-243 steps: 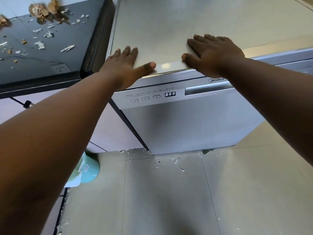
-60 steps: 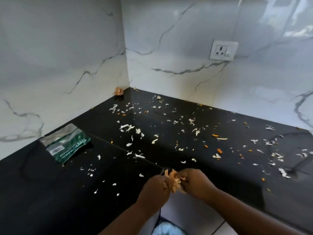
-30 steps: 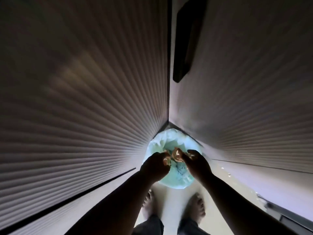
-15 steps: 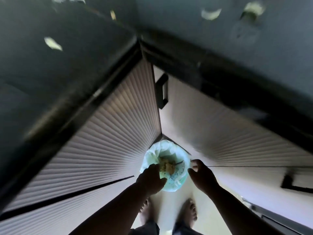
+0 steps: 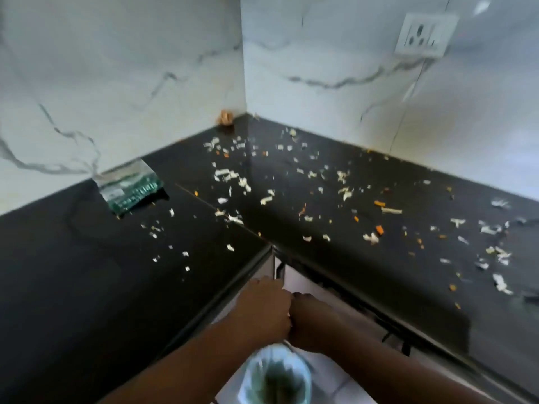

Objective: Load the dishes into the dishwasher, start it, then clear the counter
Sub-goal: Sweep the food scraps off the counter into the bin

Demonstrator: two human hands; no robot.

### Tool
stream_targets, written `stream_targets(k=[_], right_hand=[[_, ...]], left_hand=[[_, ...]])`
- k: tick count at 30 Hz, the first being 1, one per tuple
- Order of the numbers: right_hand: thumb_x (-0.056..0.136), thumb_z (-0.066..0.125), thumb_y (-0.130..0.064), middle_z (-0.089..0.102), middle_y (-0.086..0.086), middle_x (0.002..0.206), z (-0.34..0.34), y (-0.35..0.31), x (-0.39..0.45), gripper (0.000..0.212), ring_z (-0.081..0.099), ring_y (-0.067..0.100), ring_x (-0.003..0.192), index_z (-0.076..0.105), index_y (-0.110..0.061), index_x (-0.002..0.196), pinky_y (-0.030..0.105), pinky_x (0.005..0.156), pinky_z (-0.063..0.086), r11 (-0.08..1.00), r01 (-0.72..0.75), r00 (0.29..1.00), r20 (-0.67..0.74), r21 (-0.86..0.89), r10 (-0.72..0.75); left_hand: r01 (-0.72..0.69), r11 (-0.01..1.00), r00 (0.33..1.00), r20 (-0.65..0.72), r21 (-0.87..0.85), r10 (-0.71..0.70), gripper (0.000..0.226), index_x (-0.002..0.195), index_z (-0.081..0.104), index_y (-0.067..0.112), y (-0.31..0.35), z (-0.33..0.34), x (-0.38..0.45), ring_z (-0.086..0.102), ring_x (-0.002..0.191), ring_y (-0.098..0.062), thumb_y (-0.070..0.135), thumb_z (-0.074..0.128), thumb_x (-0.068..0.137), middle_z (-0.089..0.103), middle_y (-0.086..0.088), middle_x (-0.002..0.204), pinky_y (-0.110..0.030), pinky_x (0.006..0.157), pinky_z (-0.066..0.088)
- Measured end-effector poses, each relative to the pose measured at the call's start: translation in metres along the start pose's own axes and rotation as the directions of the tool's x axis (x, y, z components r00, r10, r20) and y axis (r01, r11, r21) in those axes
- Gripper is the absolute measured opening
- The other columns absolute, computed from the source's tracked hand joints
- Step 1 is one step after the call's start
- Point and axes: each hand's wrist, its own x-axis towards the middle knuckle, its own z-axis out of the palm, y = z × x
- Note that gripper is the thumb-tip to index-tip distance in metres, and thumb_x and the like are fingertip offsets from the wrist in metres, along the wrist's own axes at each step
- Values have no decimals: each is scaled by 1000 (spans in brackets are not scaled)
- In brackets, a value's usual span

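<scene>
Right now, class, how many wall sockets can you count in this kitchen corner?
1. The wall socket is on the right-hand marble wall, high above the black counter littered with scraps. Others may lie outside the picture.

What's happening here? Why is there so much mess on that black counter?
A person is clearing scraps off a black corner counter. Both hands, left hand and right hand, are close together below the counter's edge, just above a lined bin on the floor; the picture is too blurry to tell if they hold anything. Lots of white and orange scraps are scattered across the counter, along with a green packet and a brown clump in the corner.
</scene>
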Motion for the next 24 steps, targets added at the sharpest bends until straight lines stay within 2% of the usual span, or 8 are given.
stream_targets(k=[3,5,8,11,14,17,24], right_hand=[[88,50,-31,62,1,120,-58,-30,6,38,61,25,109,49,-22,125,38,89,50,994,75,985,-161,81,-61],[88,53,-35,60,-3,122,-85,-46,13,42,60,20,110,47,-27,129,35,90,50,988,90,970,-238,126,-58],[86,53,-44,57,-4,122,-111,-67,25,50,55,15,110,42,-28,132,35,92,49,984,115,947,-313,135,-68],[82,52,-56,51,-1,133,-123,-84,39,68,46,18,122,35,-25,139,38,100,43,991,133,929,-354,34,-112],[83,56,-55,44,0,141,-129,-104,52,74,36,21,133,29,-23,144,38,105,38,991,129,925,-355,-39,-134],[84,56,-55,40,0,145,-135,-125,67,77,30,20,137,25,-22,147,39,108,35,987,133,925,-346,-87,-155],[86,54,-56,34,0,151,-133,-150,94,80,22,22,144,19,-23,150,41,112,31,991,110,942,-310,-73,-127]], left_hand=[[87,995,980,-178,-50,-94,32,109,57,17,-32,-49,-13,53,108,-22,37,41,90,57,-2,113,-35,88,39],[112,985,947,-286,-129,-145,34,111,56,22,-52,-70,-22,52,110,-17,44,41,90,57,3,115,-33,92,40],[173,967,905,-358,-187,-231,50,126,49,26,-82,-93,-40,45,122,-14,55,45,86,50,6,131,-33,102,37],[282,942,886,-326,-184,-329,64,141,35,26,-110,-100,-54,26,140,-17,59,44,88,32,3,152,-34,113,24],[355,911,866,-293,-211,-405,71,147,26,26,-142,-103,-73,15,146,-20,62,42,88,18,0,158,-37,117,17],[429,870,838,-254,-241,-483,75,149,23,26,-180,-102,-92,13,146,-21,64,41,87,15,-1,159,-39,118,16],[565,772,783,-104,-290,-613,80,151,17,23,-240,-83,-104,11,147,-25,65,42,88,9,-5,160,-43,115,21]])
